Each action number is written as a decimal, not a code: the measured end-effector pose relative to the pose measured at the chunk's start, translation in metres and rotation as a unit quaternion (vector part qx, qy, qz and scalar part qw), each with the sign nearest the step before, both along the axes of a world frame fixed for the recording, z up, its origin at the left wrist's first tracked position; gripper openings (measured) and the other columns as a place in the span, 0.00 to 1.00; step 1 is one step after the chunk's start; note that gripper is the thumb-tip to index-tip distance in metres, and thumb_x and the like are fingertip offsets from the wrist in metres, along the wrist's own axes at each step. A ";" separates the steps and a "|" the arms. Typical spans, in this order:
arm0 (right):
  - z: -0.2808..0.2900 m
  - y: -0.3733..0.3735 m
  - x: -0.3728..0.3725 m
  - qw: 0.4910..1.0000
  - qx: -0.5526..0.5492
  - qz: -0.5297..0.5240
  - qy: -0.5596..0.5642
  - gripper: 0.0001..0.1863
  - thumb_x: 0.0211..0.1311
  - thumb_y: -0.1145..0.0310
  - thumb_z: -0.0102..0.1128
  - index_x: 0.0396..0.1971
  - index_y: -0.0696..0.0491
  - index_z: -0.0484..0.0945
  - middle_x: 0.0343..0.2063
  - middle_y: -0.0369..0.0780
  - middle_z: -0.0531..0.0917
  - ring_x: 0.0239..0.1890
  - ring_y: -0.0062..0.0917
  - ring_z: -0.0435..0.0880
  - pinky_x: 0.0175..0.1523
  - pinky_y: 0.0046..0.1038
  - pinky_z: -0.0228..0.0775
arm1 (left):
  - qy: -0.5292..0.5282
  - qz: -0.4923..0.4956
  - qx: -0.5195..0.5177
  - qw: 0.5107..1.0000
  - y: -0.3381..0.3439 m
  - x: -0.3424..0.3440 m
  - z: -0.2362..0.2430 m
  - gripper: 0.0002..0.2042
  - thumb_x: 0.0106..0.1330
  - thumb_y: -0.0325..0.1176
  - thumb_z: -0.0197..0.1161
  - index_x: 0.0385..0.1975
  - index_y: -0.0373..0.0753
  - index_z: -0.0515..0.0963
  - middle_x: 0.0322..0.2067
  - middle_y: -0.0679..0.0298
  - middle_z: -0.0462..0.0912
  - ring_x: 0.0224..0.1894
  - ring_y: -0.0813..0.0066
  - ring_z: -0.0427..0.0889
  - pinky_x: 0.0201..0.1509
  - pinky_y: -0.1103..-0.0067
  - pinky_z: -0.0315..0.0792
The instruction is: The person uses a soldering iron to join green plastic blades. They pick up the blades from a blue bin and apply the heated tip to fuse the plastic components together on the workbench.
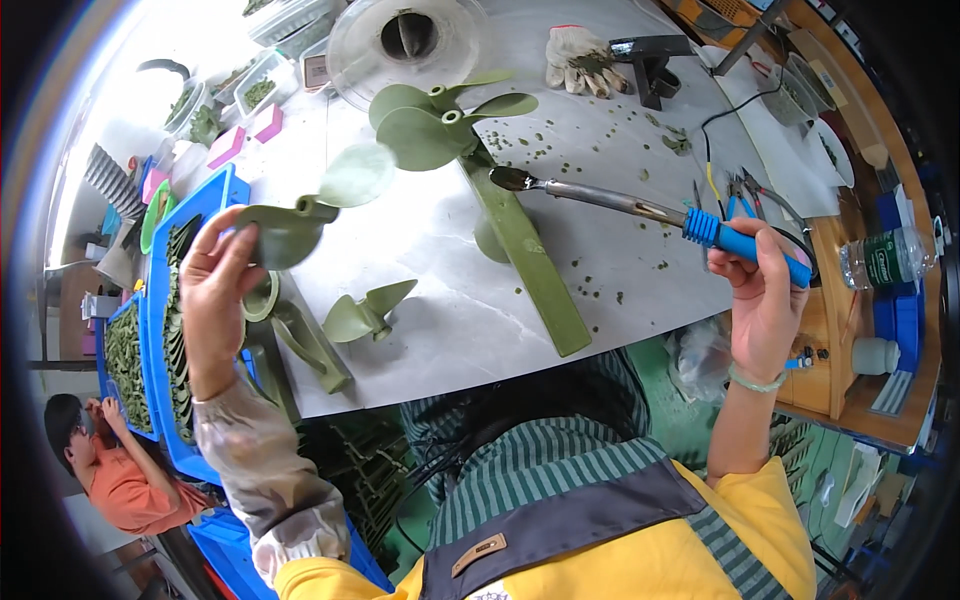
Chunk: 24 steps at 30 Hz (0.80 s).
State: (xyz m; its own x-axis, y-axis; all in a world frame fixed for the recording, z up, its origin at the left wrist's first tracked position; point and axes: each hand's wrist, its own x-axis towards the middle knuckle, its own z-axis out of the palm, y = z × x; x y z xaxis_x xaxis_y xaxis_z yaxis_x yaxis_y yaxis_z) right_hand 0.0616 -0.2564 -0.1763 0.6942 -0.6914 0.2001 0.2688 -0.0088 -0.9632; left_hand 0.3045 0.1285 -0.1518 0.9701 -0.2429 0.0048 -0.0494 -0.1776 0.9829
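Observation:
Raised over the table's left side, my left hand (215, 290) pinches a green wax-like propeller (285, 238) with a small tubular hub. A pale, shiny blade (358, 176) shows just beyond that hub; whether it belongs to the same piece I cannot tell. My right hand (765, 300) is closed around the blue handle of a soldering iron (620, 203), its dark, broad tip pointing left over the green bar. That long bar (545, 280) slants across the table, with green propellers (440, 125) at its far end. Another small propeller (366, 312) lies near the table's front edge.
Green crumbs (590, 265) dot the tabletop. At the back are a clear round container (350, 60), a glove (585, 60) and a black stand (650, 70). Blue crates (160, 300) of green parts line the left, where a person in orange (130, 480) sits. Pliers (745, 190) lie right.

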 end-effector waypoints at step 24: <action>-0.001 0.004 -0.015 1.000 -0.009 0.017 -0.008 0.13 0.65 0.71 0.49 0.36 0.66 0.78 0.28 0.44 0.82 0.27 0.26 0.84 0.36 0.25 0.80 | 0.108 -0.139 -0.109 0.978 -0.125 0.004 -0.056 0.11 0.64 0.32 0.61 0.44 0.38 0.77 0.37 0.67 0.83 0.37 0.82 0.81 0.40 0.86 0.76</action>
State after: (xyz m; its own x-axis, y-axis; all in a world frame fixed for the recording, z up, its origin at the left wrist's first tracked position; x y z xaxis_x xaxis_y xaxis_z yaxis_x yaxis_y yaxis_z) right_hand 0.0463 -0.2526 -0.1769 0.7134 -0.6640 0.2241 0.2849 -0.0175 -0.9584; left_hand 0.3082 0.0033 -0.2081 0.8511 -0.5129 -0.1124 0.1479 0.0288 0.9886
